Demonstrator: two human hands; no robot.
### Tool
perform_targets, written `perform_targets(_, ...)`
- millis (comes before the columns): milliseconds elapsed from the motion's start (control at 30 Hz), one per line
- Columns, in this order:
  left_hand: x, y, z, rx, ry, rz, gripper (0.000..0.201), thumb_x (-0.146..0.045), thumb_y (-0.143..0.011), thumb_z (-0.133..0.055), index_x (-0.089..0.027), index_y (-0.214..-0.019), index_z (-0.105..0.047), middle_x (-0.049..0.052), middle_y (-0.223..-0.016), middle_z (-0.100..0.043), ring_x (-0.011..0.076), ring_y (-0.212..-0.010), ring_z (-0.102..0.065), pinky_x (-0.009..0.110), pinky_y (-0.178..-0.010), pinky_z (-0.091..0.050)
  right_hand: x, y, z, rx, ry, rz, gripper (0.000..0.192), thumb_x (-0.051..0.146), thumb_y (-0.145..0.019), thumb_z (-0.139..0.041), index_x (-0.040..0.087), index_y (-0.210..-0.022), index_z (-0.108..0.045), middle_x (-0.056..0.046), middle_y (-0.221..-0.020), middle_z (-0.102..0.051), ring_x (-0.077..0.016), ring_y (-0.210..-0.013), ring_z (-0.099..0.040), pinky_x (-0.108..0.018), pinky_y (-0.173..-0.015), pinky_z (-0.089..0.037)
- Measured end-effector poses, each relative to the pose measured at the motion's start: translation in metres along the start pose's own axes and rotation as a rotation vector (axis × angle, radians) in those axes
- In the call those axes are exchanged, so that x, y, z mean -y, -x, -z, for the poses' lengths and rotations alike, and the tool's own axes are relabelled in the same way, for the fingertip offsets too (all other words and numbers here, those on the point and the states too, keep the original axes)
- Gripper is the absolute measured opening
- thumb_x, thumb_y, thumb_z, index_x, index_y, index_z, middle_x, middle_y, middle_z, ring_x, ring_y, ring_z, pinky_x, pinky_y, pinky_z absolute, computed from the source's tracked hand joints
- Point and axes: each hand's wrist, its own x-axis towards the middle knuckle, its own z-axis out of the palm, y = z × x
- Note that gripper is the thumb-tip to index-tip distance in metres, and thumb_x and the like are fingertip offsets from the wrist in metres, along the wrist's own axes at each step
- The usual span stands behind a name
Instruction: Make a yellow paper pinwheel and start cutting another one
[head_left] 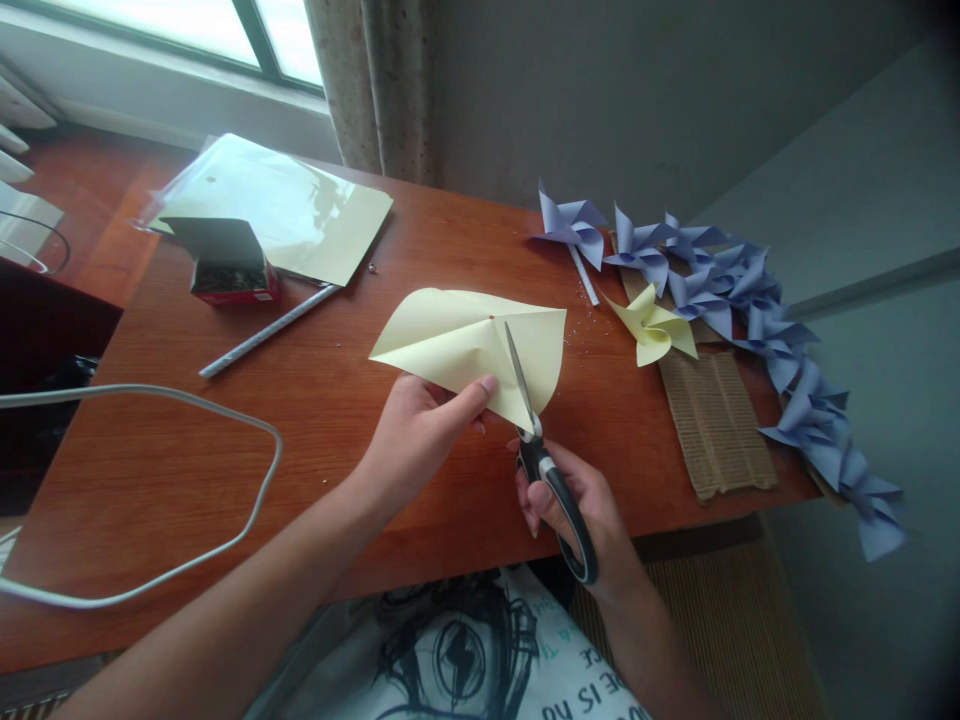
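From my remote seat I am watching the yellow paper [442, 322] being held up above the table [322, 425], in the middle of the head view; the left hand [412, 420] is gripping its near edge, thumb [481, 388] lying on top and the other fingers mostly hidden underneath; the right hand [581, 495] is closed around the handles of the scissors [534, 455]. I am seeing the upper blade [519, 370] lying over the sheet, running in from the near corner with its tip just short of a small dark mark [491, 318]; the lower blade is hiding under the paper, so I cannot tell how wide the blades are parted. For a clean cut, I am judging that the line wants to stay straight along that diagonal — and to end short of the mark, leaving the middle whole; the sheet is bowing, so I am favouring a light pull from the left hand, flattening it without creasing; I am also wanting that thumb kept clear — it is resting close beside the blade.
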Motion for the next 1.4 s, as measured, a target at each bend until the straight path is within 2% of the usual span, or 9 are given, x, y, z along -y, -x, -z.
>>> perform_targets(367,0.001,-0.0006,0.001,0.008,-0.006,-0.008,0.021,-0.033,-0.079,-0.079,-0.013,-0.076,-0.072,0.002,-0.068,-0.07,0.0144,-0.059,-0.06,0.025,-0.058,-0.049,-0.0016,0.0004,-0.0001,-0.04,0.042,-0.011,0.051,0.053,-0.081,-0.079,0.017,-0.116,-0.068,0.002,-0.074,-0.052,-0.0092,-0.057,-0.043,-0.022,-0.05,-0.036)
perform_targets(567,0.0017,-0.0015,0.0019,0.034,0.009,-0.009,0.02,-0.033,-0.08,-0.079,-0.013,-0.08,-0.073,0.002,-0.068,-0.07,0.0146,-0.061,-0.06,0.025,-0.058,-0.049,-0.003,-0.0001,0.0015,-0.049,0.061,0.003,0.05,0.049,-0.078,-0.082,0.018,-0.116,-0.07,0.002,-0.077,-0.055,-0.009,-0.057,-0.045,-0.023,-0.053,-0.039)
perform_targets(833,0.0018,-0.0012,0.0019,0.027,0.008,-0.002,0.021,-0.034,-0.08,-0.078,-0.013,-0.079,-0.074,0.003,-0.068,-0.07,0.0153,-0.062,-0.06,0.025,-0.059,-0.05,-0.0049,0.0006,0.0011,-0.053,0.059,-0.018,0.05,0.048,-0.079,-0.082,0.018,-0.117,-0.07,0.003,-0.074,-0.053,-0.009,-0.055,-0.044,-0.022,-0.05,-0.038)
perform_targets(1133,0.002,-0.0015,0.0022,0.021,0.008,0.016,0.023,-0.035,-0.078,-0.078,-0.013,-0.079,-0.075,0.003,-0.067,-0.069,0.0166,-0.063,-0.061,0.027,-0.06,-0.05,-0.0056,0.0,0.0033,-0.071,0.069,-0.023,0.051,0.037,-0.075,-0.086,0.019,-0.119,-0.071,0.003,-0.074,-0.056,-0.0087,-0.055,-0.045,-0.022,-0.051,-0.041)
perform_targets(1400,0.0014,-0.0011,0.0017,0.021,0.022,0.006,0.021,-0.034,-0.078,-0.079,-0.013,-0.081,-0.074,0.004,-0.071,-0.071,0.0157,-0.063,-0.06,0.026,-0.058,-0.05,-0.0067,-0.0005,0.0029,-0.089,0.097,-0.029,0.047,0.039,-0.075,-0.086,0.019,-0.116,-0.072,0.002,-0.075,-0.057,-0.0084,-0.053,-0.045,-0.022,-0.048,-0.041)
